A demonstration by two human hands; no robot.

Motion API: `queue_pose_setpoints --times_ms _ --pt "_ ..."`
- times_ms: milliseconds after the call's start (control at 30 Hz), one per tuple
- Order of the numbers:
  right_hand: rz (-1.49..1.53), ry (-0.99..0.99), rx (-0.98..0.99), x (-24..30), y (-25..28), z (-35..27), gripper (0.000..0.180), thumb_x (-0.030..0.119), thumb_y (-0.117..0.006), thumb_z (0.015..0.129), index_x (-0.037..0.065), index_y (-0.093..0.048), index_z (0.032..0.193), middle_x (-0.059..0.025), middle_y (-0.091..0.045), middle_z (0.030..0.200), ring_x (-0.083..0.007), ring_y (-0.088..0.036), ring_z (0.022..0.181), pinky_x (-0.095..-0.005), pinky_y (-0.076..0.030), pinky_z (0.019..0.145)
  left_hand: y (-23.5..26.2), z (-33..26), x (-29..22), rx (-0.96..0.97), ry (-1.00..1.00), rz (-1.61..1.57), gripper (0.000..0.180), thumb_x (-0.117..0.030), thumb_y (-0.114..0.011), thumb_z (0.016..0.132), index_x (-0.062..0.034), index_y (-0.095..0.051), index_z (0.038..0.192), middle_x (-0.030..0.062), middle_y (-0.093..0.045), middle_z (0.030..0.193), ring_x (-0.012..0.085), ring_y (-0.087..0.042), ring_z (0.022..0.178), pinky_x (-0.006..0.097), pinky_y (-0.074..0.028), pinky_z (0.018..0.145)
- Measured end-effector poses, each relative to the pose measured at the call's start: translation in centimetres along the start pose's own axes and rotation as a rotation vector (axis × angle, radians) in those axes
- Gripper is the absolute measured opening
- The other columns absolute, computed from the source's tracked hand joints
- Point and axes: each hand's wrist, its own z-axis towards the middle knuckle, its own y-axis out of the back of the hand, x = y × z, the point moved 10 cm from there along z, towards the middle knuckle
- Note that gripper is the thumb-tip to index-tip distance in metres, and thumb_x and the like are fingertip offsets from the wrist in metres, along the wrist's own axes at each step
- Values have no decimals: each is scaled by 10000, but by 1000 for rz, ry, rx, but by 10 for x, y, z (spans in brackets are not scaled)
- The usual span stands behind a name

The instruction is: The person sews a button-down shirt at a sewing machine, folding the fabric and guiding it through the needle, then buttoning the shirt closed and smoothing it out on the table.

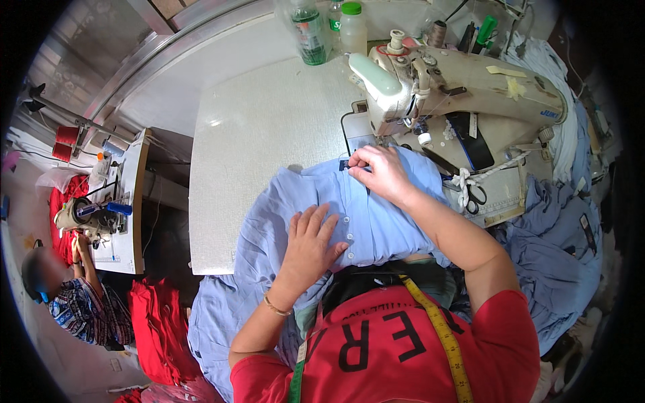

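— Left hand (310,240)?
— Flat, fingers spread, pressing on light blue buttoned cotton shirt (376,221) upon white sewing table (262,134).
— Right hand (380,170)?
— Fingertips pinched on shirt's top edge, just before cream sewing machine (457,87).

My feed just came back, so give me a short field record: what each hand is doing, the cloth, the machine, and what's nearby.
left hand: flat on the blue shirt, by its buttons
right hand: pinching the shirt edge near the needle
sewing machine: cream, behind the right hand
scissors: on the table, right of the shirt
bottles: at the table's far edge
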Motion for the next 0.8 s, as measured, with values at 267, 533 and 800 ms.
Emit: queue_pose_setpoints --times_ms 267,533,800 --pt "-123 195 -14 18 -1 -5 139 234 -687 780 138 -654 876 -8 -596 845 -208 -573 849 -357 -377 788 7 -6 -30 -54 -66 62 443 -271 -672 796 -45 -553 1157 133 -514 1216 315 -464 1150 478 -343 985" --pt "-56 182 113 19 -10 -1 211 274 -708 763 130 -650 906 -23 -601 827 -202 -570 831 -354 -357 823 1 -16 -33 -128 -42 -101 411 -180 -715 754 -5 -569 1096 139 -547 1107 317 -517 999 424 -416 885" --pt "23 144 126 13 -14 0 147 237 -684 790 113 -617 833 -26 -609 797 -214 -580 828 -363 -362 825 -1 -16 -32 -105 -21 -62 379 -217 -701 778 -30 -577 1083 110 -551 1195 289 -511 1024 403 -400 887"
